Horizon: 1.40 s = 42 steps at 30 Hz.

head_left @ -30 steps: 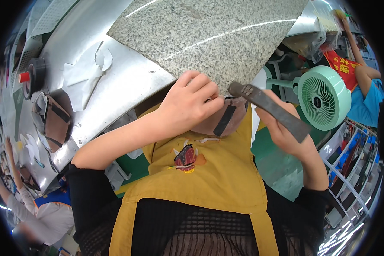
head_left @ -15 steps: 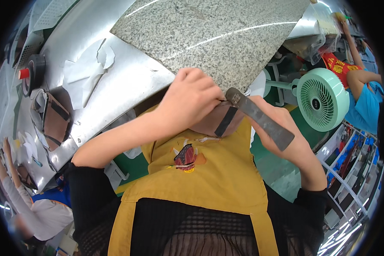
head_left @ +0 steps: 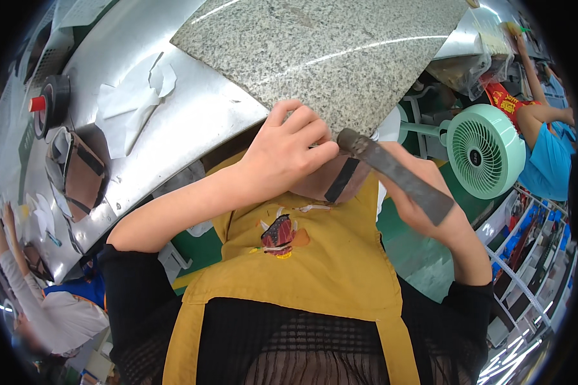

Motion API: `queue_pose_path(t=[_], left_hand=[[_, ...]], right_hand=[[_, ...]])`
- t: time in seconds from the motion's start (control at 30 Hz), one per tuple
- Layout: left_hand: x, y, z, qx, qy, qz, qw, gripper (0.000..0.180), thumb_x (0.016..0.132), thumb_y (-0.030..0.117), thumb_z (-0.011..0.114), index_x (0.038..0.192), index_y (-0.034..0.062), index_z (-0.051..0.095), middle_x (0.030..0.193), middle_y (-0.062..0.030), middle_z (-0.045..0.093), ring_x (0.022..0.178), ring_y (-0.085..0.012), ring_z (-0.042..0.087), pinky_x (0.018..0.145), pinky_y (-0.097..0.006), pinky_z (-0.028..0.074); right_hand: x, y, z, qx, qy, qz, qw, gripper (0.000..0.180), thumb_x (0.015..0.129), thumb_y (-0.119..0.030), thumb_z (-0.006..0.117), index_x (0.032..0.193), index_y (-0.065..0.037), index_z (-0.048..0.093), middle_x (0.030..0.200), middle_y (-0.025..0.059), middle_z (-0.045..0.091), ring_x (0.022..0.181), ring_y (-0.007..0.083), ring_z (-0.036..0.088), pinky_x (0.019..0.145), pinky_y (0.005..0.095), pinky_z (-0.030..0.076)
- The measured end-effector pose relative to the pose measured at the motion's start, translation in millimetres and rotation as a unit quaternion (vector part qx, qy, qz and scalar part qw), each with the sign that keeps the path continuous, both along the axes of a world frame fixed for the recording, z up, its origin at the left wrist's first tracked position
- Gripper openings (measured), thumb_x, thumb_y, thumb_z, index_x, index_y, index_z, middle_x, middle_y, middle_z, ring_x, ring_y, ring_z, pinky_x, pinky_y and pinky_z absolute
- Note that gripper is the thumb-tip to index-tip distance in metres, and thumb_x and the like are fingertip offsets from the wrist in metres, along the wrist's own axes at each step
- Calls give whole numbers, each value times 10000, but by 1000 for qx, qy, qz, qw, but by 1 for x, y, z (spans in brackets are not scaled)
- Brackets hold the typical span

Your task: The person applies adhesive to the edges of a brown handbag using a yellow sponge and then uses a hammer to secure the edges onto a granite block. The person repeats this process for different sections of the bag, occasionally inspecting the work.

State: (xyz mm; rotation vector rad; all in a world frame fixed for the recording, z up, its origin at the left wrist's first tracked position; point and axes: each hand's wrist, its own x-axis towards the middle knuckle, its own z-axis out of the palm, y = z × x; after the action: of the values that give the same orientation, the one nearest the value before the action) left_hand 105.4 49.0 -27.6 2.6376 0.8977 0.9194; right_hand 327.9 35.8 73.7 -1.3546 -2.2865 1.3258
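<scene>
My left hand is closed over a tan leather piece with a black strap, held against my yellow apron just below the corner of a speckled granite slab. My right hand grips a long flat grey metal tool whose tip meets the leather piece beside my left fingers. Most of the leather piece is hidden under my left hand.
The slab lies on a shiny metal workbench with white paper scraps, a black tape roll and tan leather parts. A green fan stands at right. Other people work at the far right and lower left.
My two hands and the leather piece have shifted slightly right and down along the slab's corner. The metal tool's tip has stayed against the piece.
</scene>
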Motion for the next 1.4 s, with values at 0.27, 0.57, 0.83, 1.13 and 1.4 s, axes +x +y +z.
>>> queue_pose_path(t=[0.27,0.57,0.83,1.13,1.4], left_hand=[[2,4,9,-136,-10,2,991,149,680,90,680,795,127,593,835,-5,553,853,-211,523,823,-345,399],[31,5,1,-36,-36,57,997,151,722,122,694,844,115,605,825,-5,567,848,-216,515,818,-351,380],[20,3,5,-59,1,42,997,143,700,118,692,826,122,625,826,3,546,851,-202,514,816,-352,385],[18,-2,5,12,17,34,999,179,656,97,649,830,113,613,837,7,535,830,-198,511,839,-373,402],[11,4,15,-199,-3,48,979,127,723,105,681,828,125,612,834,12,562,859,-198,520,860,-349,364]], right_hand=[[4,-3,-1,-29,24,-23,999,271,883,-58,544,1145,0,506,931,160,610,780,372,612,670,344,494],[23,-12,-9,31,5,-68,997,375,819,-6,556,1191,-4,503,995,189,604,856,386,606,708,345,497],[20,-6,-2,26,32,-80,996,219,891,-48,511,1106,-3,507,788,119,531,682,224,495,621,319,439],[15,10,7,61,-27,31,997,325,809,-81,584,1113,-30,484,874,158,604,785,369,617,635,401,489],[6,5,1,4,-70,9,997,308,826,1,543,1131,-26,510,778,224,574,730,411,588,609,387,470]])
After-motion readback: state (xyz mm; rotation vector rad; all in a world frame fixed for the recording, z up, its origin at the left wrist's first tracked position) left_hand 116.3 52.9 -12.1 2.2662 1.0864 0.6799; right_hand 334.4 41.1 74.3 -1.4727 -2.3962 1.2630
